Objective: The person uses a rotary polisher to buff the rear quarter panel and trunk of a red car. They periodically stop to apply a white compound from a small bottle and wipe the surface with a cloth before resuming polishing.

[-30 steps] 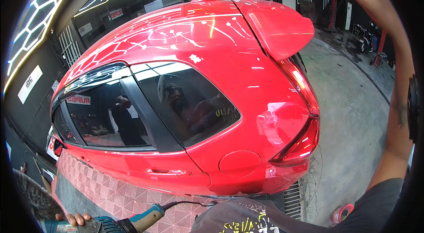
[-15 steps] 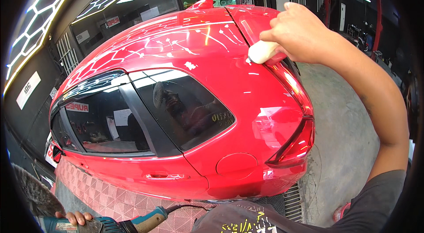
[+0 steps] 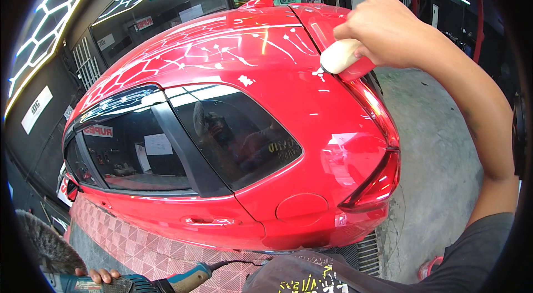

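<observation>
High at the right, my right hand (image 3: 383, 32) is closed around a cream-coloured bottle (image 3: 341, 55), tipped with its dark nozzle down at the rear upper corner of a red car (image 3: 311, 110). White liquid spots (image 3: 318, 74) lie on the paint just below the nozzle. Thin white streaks and blobs (image 3: 286, 46) run along the roof side. At the lower left, my left hand (image 3: 101, 276) has its fingers wrapped over a blue-green power polisher (image 3: 139, 283). A dark fuzzy pad (image 3: 47, 243) is on the polisher's far left. The left palm is hidden.
A cord (image 3: 236, 263) trails from the polisher's handle. Red textured floor tiles (image 3: 139, 226) lie beside the car, and a slotted drain grate (image 3: 368, 251) sits near its rear. Grey concrete floor (image 3: 427, 165) stretches to the right. Dark walls and glass panels stand behind.
My right hand and the bottle sit slightly further right in the view, which has shifted a little. The white spots below the nozzle show larger. My left hand keeps its hold on the polisher.
</observation>
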A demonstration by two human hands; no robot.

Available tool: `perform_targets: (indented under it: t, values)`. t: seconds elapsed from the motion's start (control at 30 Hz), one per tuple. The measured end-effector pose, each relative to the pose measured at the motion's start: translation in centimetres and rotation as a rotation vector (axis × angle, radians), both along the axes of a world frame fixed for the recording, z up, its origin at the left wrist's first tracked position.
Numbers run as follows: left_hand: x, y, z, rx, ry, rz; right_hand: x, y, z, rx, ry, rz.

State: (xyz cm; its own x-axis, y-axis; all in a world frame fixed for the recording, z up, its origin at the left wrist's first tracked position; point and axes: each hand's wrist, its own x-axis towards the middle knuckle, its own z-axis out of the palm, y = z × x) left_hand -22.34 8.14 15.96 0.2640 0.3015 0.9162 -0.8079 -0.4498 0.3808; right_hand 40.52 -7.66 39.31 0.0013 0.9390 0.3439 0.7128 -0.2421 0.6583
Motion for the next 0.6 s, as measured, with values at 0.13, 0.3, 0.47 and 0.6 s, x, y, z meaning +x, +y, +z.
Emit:
perform_targets:
  t: [0.13, 0.3, 0.47, 0.6]
  values:
    - [-0.1, 0.1, -0.4, -0.026, -0.013, 0.008, 0.0, -3.1, -2.8, 0.021, -0.020, 0.048]
    - [0.6, 0.6, -0.5, -0.063, -0.055, 0.002, 1.0, -5.9, -5.5, -0.021, 0.182, -0.016]
    - [0.3, 2.0, -0.5, -0.077, -0.044, -0.046, 3.3, -9.8, -8.0, 0.054, 0.410, -0.103]
    - [0.3, 2.7, 0.5, -0.085, -0.013, -0.075, 4.0, -11.3, -9.0, 0.093, 0.510, -0.176]
